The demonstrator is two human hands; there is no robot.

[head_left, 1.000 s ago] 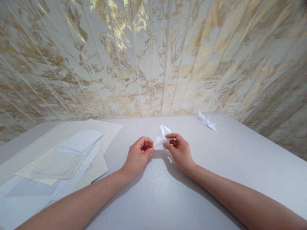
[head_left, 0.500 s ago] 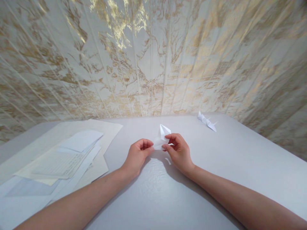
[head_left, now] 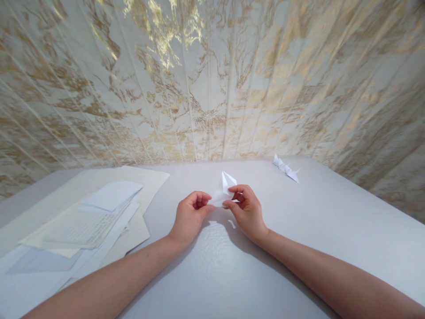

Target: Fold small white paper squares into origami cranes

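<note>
Between my hands is a small folded piece of white paper (head_left: 227, 180), held just above the table. A pointed, creased flap of it stands up at the back, and a flatter part reaches toward the left. My left hand (head_left: 191, 215) pinches the left edge of the paper between thumb and fingers. On the other side, my right hand (head_left: 246, 212) grips it with the thumb below and the fingers higher up. The fingertips hide parts of the folds.
Loose papers and envelopes (head_left: 113, 195) lie overlapping on the left of the white table (head_left: 212, 274). Several small folded paper figures (head_left: 285, 168) rest in a row at the back right. A wall with gold-patterned covering (head_left: 209, 88) rises behind the table.
The left fingers have shifted slightly on the paper's left edge, the thumb now reaching a little further right. The right hand is almost where it was, a touch further left.
</note>
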